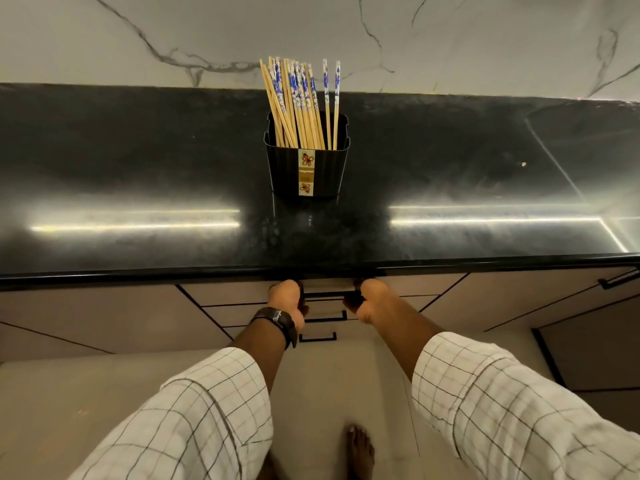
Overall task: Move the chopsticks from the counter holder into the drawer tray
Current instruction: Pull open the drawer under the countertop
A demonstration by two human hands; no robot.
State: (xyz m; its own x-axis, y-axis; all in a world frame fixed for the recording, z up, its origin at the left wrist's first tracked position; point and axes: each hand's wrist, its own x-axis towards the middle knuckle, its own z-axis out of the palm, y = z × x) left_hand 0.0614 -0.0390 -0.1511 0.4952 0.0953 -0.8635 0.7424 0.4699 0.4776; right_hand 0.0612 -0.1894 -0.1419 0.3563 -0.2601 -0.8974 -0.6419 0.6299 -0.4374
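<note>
Several wooden chopsticks (pixel 299 98) with blue-and-white patterned tops stand upright in a black ribbed holder (pixel 306 171) with a gold label, in the middle of the black counter (pixel 138 168). Below the counter's front edge, my left hand (pixel 286 301) and my right hand (pixel 370 301) both grip the black handle (pixel 327 295) of the top drawer. The drawer front sits close under the counter edge, and no tray shows. My fingers are curled under the handle and partly hidden. A dark watch sits on my left wrist.
Two more drawer handles (pixel 323 318) lie below the top one. A marble wall (pixel 346 36) backs the counter. Cabinet doors flank the drawers, with another handle (pixel 620 280) at the far right. My bare foot (pixel 360 452) stands on the light floor.
</note>
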